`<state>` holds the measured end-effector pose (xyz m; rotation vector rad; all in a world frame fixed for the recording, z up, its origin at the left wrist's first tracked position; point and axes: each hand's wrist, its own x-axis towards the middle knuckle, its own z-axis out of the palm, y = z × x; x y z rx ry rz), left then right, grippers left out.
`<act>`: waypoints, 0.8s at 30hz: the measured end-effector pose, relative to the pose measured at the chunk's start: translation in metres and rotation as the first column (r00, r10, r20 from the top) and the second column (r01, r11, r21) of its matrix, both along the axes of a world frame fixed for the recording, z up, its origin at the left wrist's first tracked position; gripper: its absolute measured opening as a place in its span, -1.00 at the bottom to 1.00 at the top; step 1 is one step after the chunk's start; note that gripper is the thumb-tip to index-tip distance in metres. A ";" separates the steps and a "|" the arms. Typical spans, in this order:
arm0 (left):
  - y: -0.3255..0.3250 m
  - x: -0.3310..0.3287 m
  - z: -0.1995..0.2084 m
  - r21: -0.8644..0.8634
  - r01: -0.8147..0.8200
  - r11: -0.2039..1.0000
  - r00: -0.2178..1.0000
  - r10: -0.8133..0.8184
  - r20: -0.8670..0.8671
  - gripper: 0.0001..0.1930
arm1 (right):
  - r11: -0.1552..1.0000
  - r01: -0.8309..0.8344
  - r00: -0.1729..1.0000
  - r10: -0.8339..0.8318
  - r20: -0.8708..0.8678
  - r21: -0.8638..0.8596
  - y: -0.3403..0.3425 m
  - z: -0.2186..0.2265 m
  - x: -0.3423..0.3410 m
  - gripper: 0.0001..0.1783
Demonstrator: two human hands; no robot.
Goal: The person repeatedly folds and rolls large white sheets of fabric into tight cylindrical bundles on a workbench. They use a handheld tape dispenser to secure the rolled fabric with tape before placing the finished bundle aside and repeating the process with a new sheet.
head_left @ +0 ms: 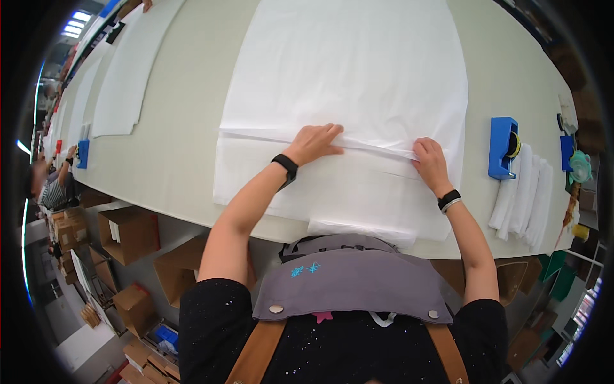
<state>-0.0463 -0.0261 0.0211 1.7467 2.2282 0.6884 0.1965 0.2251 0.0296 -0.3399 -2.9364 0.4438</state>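
A large white sheet (345,70), thin and slightly glossy, lies on the table in front of me. Its near part forms a flat white layer (275,173) with a raised edge running across it. My left hand (316,143) is curled over that edge near the middle, thumb on the near side and fingers on the far side. Farther right, my right hand (431,163) pinches the same edge with bent fingers. Small wrinkles run through the sheet between the hands. What lies under the fingertips is partly hidden.
To the right stands a blue tape dispenser (502,147) beside several rolled white strips (524,195). More white sheets (131,77) lie at the table's far left, near another blue dispenser (83,153) and a person (54,185). Cardboard boxes (128,233) stand below the table edge.
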 end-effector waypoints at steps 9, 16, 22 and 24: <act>-0.075 -0.099 0.005 -0.101 0.037 0.994 0.931 -0.071 -0.358 -0.66 | 0.988 -0.028 0.991 0.008 0.134 0.152 0.080 0.009 0.013 -0.72; -0.005 -0.160 -0.012 -0.217 -0.296 0.930 0.933 0.233 -0.274 -0.66 | 0.904 0.412 0.908 -0.396 0.137 -0.116 0.123 -0.008 -0.080 -0.52; 0.001 -0.205 0.026 -0.475 -0.176 0.863 0.983 0.127 -0.134 -0.62 | 0.992 -0.016 0.984 -0.007 0.178 0.127 0.179 0.013 -0.066 -0.53; -0.005 -0.228 0.017 -0.339 -0.076 0.938 0.951 -0.034 -0.307 -0.63 | 0.943 -0.125 0.991 0.102 0.091 0.307 0.193 0.014 -0.080 -0.58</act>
